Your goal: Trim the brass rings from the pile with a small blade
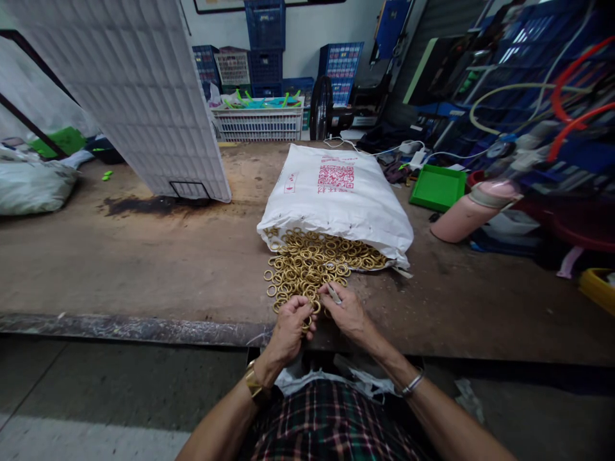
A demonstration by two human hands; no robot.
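A heap of brass-coloured rings spills from the mouth of a white woven sack printed in red, which lies on the table. At the table's front edge my left hand is closed, with a brass-coloured ring pinched at its fingertips. More rings show just below those fingers. My right hand is closed around a small, pale metal tool, perhaps a blade; its kind is unclear. Its fingertips are beside the near end of the heap, a little apart from the left hand.
A tall white ribbed panel stands at the left on a small black bracket. On the right are a green tray, a pink bottle and a yellow container. Behind the table are a black fan and a white crate.
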